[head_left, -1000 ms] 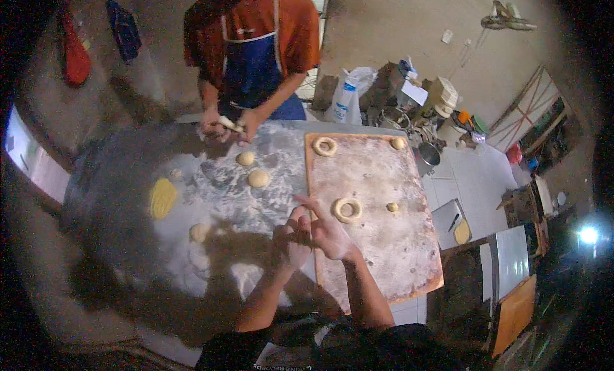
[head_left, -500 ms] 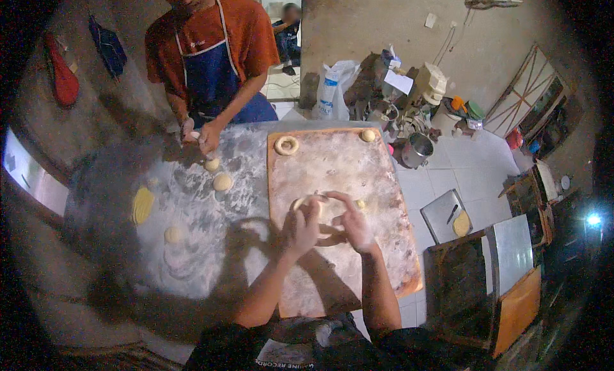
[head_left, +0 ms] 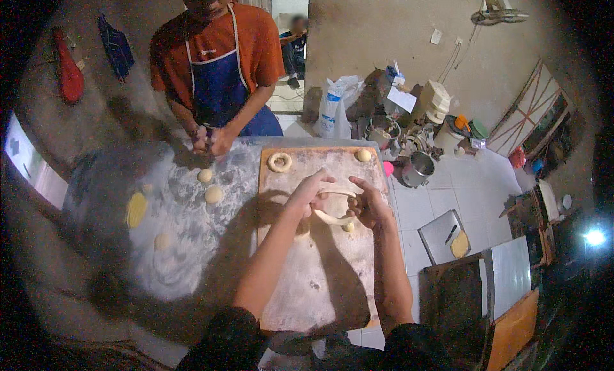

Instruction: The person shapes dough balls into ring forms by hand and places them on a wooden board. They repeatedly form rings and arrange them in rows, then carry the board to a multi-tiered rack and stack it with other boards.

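A large ring of pale dough (head_left: 331,219) is stretched between my two hands above a floured wooden board (head_left: 288,275). My left hand (head_left: 308,194) curls its fingers round the ring's left side. Opposite it, my right hand (head_left: 372,206) grips the right side, fingers bent through the opening. Just below the ring lies a small dough ball (head_left: 348,228). At the board's far left corner rests a smaller, thicker dough ring (head_left: 279,169); another dough ball (head_left: 363,155) sits at its far right corner.
Left of the board, the floured table (head_left: 185,262) bears dough balls (head_left: 213,194) and a flat yellow piece (head_left: 136,210). Across it stands a co-worker in a blue apron (head_left: 220,89), hands together. To the right are a metal pot (head_left: 417,168) and a tray with a knife (head_left: 441,248).
My hands have moved farther away over the board and apart, and the dough ring between them looks wider open. The co-worker's hands have drawn back from the dough balls.
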Demonstrator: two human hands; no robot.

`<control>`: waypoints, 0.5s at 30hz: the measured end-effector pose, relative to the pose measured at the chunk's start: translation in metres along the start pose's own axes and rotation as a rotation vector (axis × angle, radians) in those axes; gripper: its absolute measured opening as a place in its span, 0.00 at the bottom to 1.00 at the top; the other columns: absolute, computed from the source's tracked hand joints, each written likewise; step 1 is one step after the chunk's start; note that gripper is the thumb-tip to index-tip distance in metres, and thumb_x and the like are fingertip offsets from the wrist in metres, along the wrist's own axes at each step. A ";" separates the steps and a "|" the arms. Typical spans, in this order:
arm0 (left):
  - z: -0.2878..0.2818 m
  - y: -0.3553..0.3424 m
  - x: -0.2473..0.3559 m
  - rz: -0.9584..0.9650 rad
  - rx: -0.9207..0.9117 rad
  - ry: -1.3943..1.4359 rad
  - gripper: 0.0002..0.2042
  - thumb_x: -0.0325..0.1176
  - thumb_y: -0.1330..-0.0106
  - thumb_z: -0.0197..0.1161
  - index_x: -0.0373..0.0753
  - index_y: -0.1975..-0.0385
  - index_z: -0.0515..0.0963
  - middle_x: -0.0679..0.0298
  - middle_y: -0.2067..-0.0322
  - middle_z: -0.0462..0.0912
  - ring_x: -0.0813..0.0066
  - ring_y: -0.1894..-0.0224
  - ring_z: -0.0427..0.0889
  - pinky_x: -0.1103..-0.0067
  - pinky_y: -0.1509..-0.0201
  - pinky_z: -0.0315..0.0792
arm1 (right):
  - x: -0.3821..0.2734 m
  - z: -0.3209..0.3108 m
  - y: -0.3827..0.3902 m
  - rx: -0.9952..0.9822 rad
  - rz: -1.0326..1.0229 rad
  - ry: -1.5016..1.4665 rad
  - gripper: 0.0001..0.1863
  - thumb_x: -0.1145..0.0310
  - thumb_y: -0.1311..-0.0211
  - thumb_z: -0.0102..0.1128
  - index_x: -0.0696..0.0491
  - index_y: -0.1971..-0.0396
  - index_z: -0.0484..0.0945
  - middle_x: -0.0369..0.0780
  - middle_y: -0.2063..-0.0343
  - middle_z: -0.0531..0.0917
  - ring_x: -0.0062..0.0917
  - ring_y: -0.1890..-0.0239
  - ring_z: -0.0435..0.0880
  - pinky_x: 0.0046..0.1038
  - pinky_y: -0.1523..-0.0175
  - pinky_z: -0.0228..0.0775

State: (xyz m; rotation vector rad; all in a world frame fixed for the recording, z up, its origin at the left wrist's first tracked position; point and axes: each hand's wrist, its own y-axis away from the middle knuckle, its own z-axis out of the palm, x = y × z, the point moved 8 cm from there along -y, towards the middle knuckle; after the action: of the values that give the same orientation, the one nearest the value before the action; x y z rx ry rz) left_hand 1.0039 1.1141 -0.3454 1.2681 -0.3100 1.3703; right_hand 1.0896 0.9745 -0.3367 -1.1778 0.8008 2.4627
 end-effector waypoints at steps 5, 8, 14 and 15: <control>-0.023 -0.048 0.017 0.125 0.427 -1.118 0.28 0.51 0.36 0.58 0.40 0.41 0.68 0.44 0.57 0.79 0.53 0.57 0.79 0.65 0.53 0.71 | 0.021 -0.100 -0.090 0.455 -0.024 0.832 0.32 0.51 0.38 0.59 0.54 0.41 0.62 0.43 0.77 0.78 0.36 0.75 0.78 0.41 0.66 0.73; -0.028 -0.055 -0.005 0.206 0.374 -1.242 0.39 0.52 0.45 0.67 0.38 0.36 0.63 0.36 0.44 0.72 0.41 0.44 0.76 0.57 0.38 0.68 | 0.030 -0.099 -0.094 0.490 -0.401 1.158 0.47 0.47 0.48 0.71 0.54 0.38 0.51 0.49 0.72 0.83 0.46 0.68 0.83 0.42 0.61 0.73; -0.032 -0.058 -0.031 0.166 0.362 -1.423 0.49 0.52 0.53 0.73 0.41 0.31 0.58 0.37 0.39 0.67 0.37 0.36 0.66 0.57 0.36 0.66 | 0.046 -0.067 -0.059 0.659 -0.113 1.588 0.52 0.40 0.56 0.73 0.40 0.34 0.52 0.56 0.46 0.74 0.51 0.45 0.76 0.60 0.46 0.64; -0.029 -0.056 -0.031 0.175 0.343 -1.461 0.47 0.49 0.51 0.72 0.42 0.31 0.56 0.38 0.38 0.65 0.38 0.36 0.66 0.58 0.35 0.66 | 0.043 -0.060 -0.057 0.642 -0.080 1.572 0.52 0.39 0.56 0.72 0.39 0.34 0.52 0.56 0.45 0.73 0.52 0.43 0.74 0.61 0.45 0.62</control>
State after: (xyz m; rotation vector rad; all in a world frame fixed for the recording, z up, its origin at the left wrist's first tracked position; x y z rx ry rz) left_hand 1.0279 1.1359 -0.4078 2.4114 -1.2147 0.3744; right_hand 1.1278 0.9855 -0.4210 -2.5357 1.5668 0.5981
